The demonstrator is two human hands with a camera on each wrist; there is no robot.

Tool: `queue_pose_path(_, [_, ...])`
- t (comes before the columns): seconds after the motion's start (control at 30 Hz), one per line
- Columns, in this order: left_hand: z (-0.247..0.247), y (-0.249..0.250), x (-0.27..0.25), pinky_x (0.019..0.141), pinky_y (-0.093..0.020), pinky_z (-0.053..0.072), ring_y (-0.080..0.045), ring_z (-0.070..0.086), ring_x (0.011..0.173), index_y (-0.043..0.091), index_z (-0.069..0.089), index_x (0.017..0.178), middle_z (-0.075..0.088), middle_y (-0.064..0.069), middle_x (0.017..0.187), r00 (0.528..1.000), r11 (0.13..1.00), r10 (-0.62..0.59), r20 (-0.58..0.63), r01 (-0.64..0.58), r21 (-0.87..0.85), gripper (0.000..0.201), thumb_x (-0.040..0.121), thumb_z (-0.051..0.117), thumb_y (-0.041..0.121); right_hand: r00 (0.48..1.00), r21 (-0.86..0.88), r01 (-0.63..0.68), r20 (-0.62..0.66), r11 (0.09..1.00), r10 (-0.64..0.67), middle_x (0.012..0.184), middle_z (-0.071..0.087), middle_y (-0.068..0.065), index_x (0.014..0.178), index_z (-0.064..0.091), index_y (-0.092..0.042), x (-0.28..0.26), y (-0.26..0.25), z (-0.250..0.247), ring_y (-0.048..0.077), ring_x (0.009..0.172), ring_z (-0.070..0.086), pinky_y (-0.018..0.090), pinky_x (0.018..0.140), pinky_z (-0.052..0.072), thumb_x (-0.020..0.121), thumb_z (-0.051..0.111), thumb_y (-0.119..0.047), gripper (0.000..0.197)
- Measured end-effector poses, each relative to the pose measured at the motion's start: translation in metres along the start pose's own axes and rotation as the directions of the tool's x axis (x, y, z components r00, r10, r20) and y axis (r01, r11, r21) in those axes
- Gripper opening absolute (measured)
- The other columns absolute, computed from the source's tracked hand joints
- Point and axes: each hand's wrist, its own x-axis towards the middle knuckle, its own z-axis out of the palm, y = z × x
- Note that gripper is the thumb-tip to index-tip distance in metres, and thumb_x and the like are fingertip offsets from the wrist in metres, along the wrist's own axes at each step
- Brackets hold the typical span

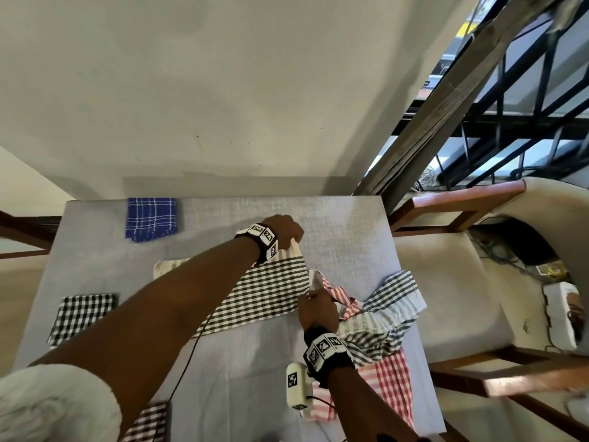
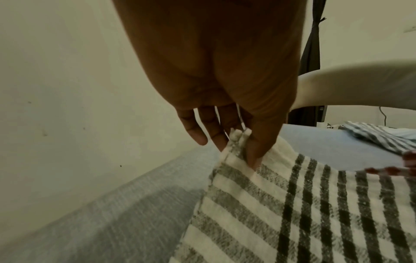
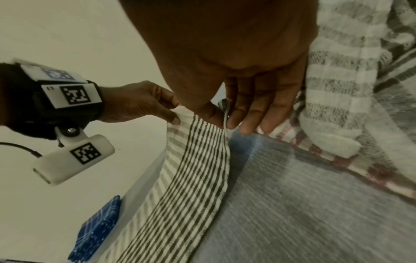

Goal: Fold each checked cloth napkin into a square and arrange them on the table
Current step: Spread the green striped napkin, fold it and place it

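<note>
A dark green and white checked napkin [image 1: 264,291] lies folded into a long strip across the middle of the table [image 1: 344,224]. My left hand [image 1: 287,232] pinches its far right corner [image 2: 236,140] between thumb and fingers. My right hand [image 1: 314,303] pinches the near right corner [image 3: 225,113], so the strip's right end is lifted a little off the table. The strip's left part is hidden under my left forearm.
Folded squares lie on the table: a blue one [image 1: 151,218] at the back left, a black and white one [image 1: 83,315] at the left, another at the near edge [image 1: 146,422]. A loose heap of red-checked [image 1: 389,374] and grey-blue checked [image 1: 392,311] napkins lies at the right, beside a cushioned chair [image 1: 452,295].
</note>
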Motion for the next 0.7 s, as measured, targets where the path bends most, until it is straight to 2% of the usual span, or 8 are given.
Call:
queue_pose_path(0.07, [-0.013, -0.001, -0.005, 0.083, -0.032, 0.046, -0.025, 0.058, 0.102, 0.022, 0.067, 0.107, 0.063, -0.005, 0.111, 0.999, 0.999, 0.049, 0.017, -0.049, 0.014, 0.026, 0.082, 0.064, 0.015, 0.999, 0.014, 0.026, -0.026, 1.0, -0.025, 0.107, 0.07, 0.003, 0.114, 0.06, -0.021, -0.003, -0.001, -0.006, 0.028, 0.105, 0.064, 0.039, 0.095, 0.044, 0.088, 0.054, -0.04, 0.033])
queue_pose_path(0.13, [-0.019, -0.006, -0.014, 0.085, -0.035, 0.049, -0.025, 0.059, 0.101, 0.022, 0.068, 0.104, 0.066, -0.003, 0.108, 0.998, 0.998, 0.052, 0.02, -0.052, 0.016, 0.026, 0.079, 0.065, 0.016, 0.995, 0.021, 0.072, -0.063, 0.997, -0.071, 0.1, 0.069, 0.002, 0.108, 0.062, -0.022, -0.007, -0.002, -0.007, 0.026, 0.1, 0.064, 0.036, 0.087, 0.045, 0.087, 0.056, -0.04, 0.028])
queue_pose_path(0.23, [-0.019, -0.021, -0.035, 0.084, -0.037, 0.05, -0.023, 0.058, 0.097, 0.021, 0.067, 0.096, 0.065, -0.001, 0.099, 0.999, 0.999, 0.041, -0.006, -0.041, -0.008, 0.019, 0.079, 0.064, 0.015, 0.973, 0.001, 0.178, -0.147, 0.984, -0.176, 0.081, 0.066, -0.008, 0.096, 0.065, -0.024, -0.021, -0.009, 0.001, 0.018, 0.081, 0.065, 0.031, 0.072, 0.052, 0.08, 0.057, -0.039, 0.023])
queue_pose_path(0.3, [-0.016, -0.033, -0.051, 0.08, -0.037, 0.051, -0.024, 0.058, 0.091, 0.023, 0.064, 0.085, 0.058, 0.001, 0.087, 0.999, 0.999, 0.019, -0.036, -0.02, -0.036, 0.011, 0.079, 0.062, 0.015, 0.959, -0.017, 0.24, -0.151, 0.971, -0.24, 0.076, 0.064, -0.01, 0.087, 0.064, -0.025, -0.035, -0.016, 0.007, 0.014, 0.075, 0.062, 0.027, 0.065, 0.048, 0.08, 0.058, -0.036, 0.015])
queue_pose_path(0.4, [-0.008, -0.059, -0.083, 0.074, -0.035, 0.049, -0.023, 0.056, 0.084, 0.029, 0.057, 0.075, 0.05, 0.004, 0.081, 0.996, 0.996, -0.039, -0.083, 0.032, -0.085, 0.013, 0.076, 0.063, 0.017, 0.938, 0.021, 0.336, -0.101, 0.942, -0.332, 0.081, 0.065, -0.01, 0.088, 0.061, -0.028, -0.065, -0.031, 0.023, 0.014, 0.076, 0.06, 0.028, 0.068, 0.044, 0.081, 0.06, -0.033, 0.009])
queue_pose_path(0.47, [-0.004, -0.077, -0.105, 0.073, -0.033, 0.047, -0.021, 0.053, 0.082, 0.024, 0.063, 0.079, 0.055, 0.0, 0.085, 0.993, 0.989, -0.087, -0.085, 0.077, -0.123, 0.01, 0.075, 0.065, 0.015, 0.913, 0.025, 0.401, -0.084, 0.916, -0.398, 0.087, 0.067, -0.009, 0.091, 0.061, -0.028, -0.082, -0.041, 0.039, 0.015, 0.08, 0.061, 0.029, 0.069, 0.047, 0.081, 0.059, -0.034, 0.012])
queue_pose_path(0.57, [0.01, -0.109, -0.136, 0.077, -0.035, 0.05, -0.024, 0.06, 0.086, 0.014, 0.069, 0.083, 0.068, -0.006, 0.087, 0.991, 0.979, -0.103, -0.088, 0.086, -0.182, 0.014, 0.072, 0.065, 0.005, 0.881, 0.037, 0.471, -0.06, 0.881, -0.469, 0.085, 0.066, -0.01, 0.092, 0.061, -0.028, -0.105, -0.054, 0.071, 0.013, 0.078, 0.061, 0.027, 0.065, 0.046, 0.081, 0.06, -0.035, 0.013])
queue_pose_path(0.7, [0.037, -0.144, -0.169, 0.076, -0.031, 0.05, -0.022, 0.065, 0.086, 0.016, 0.069, 0.081, 0.071, -0.004, 0.089, 0.982, 0.957, -0.153, -0.108, 0.121, -0.262, 0.018, 0.074, 0.063, 0.0, 0.843, 0.018, 0.538, -0.044, 0.843, -0.537, 0.085, 0.066, -0.01, 0.092, 0.063, -0.028, -0.128, -0.069, 0.105, 0.012, 0.078, 0.061, 0.023, 0.064, 0.042, 0.084, 0.06, -0.034, 0.011])
